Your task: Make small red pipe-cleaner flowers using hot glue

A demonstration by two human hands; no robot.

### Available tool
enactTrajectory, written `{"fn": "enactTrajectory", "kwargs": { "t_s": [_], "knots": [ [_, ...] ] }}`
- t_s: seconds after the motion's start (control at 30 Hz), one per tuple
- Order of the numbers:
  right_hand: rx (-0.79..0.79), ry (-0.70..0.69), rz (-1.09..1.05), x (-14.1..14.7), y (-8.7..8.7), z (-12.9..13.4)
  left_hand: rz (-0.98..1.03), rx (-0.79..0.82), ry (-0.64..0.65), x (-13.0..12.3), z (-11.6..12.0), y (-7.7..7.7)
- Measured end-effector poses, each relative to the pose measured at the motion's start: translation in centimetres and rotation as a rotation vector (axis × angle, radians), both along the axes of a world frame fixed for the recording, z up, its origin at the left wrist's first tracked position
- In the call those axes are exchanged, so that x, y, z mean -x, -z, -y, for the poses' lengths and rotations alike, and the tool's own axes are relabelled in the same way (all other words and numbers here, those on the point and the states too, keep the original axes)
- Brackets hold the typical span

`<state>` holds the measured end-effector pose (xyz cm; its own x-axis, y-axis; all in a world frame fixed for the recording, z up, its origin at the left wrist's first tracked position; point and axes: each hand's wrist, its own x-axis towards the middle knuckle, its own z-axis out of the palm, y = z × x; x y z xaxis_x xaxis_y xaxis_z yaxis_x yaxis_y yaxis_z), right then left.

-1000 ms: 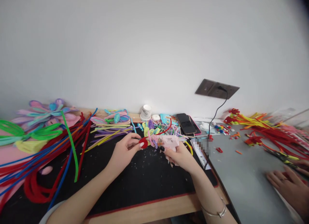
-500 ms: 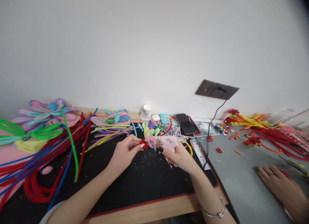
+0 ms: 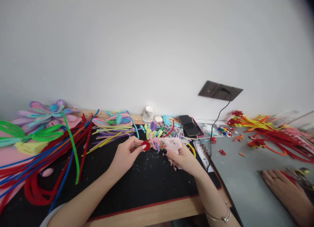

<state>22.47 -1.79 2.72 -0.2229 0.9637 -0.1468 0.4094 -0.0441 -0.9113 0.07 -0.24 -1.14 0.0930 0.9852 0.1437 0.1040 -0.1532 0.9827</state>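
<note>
My left hand (image 3: 129,155) pinches a small red fuzzy piece (image 3: 145,145) between thumb and fingertips, over the black mat (image 3: 137,184). Just right of it, my right hand (image 3: 180,156) is closed around a pale pink glue gun (image 3: 170,143), its front end pointing left at the red piece. Whether the tip touches the red piece is too small to tell. Behind the two hands lies a pile of pastel curled pipe cleaners (image 3: 153,130).
Long red and blue pipe cleaners (image 3: 61,148) and a pastel flower (image 3: 52,112) lie left. A paper cup (image 3: 148,114) and phones (image 3: 188,125) stand or lie along the wall. A black cable (image 3: 218,117) hangs right, near another person's hand (image 3: 282,187).
The red piece in my left hand shows more of its face, and the glue gun has shifted slightly. At the right, the scissors by the other person's hand have moved.
</note>
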Motion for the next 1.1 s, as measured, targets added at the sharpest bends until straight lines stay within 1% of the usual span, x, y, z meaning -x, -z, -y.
{"fn": "enactTrajectory", "kwargs": {
  "t_s": [0.13,0.33,0.4,0.67,0.8,1.1],
  "knots": [
    [0.024,0.003,-0.013,-0.1,0.1,0.0,0.019,-0.004,-0.007,0.0,0.0,0.1],
    [0.031,0.008,-0.006,-0.2,-0.9,0.4,0.062,-0.014,-0.032,0.0,-0.1,0.1],
    [0.031,0.01,-0.023,-0.3,-0.9,0.4,0.067,-0.007,-0.028,0.0,-0.1,0.2],
    [0.04,0.011,-0.073,-0.3,0.4,0.1,0.071,0.012,0.003,0.0,0.0,0.3],
    [0.022,-0.008,-0.079,-0.2,0.4,0.1,0.091,0.022,0.002,0.0,-0.1,0.3],
    [0.027,0.017,-0.043,0.1,0.2,0.2,0.108,0.026,0.024,0.0,-0.1,0.4]
  ]
}}
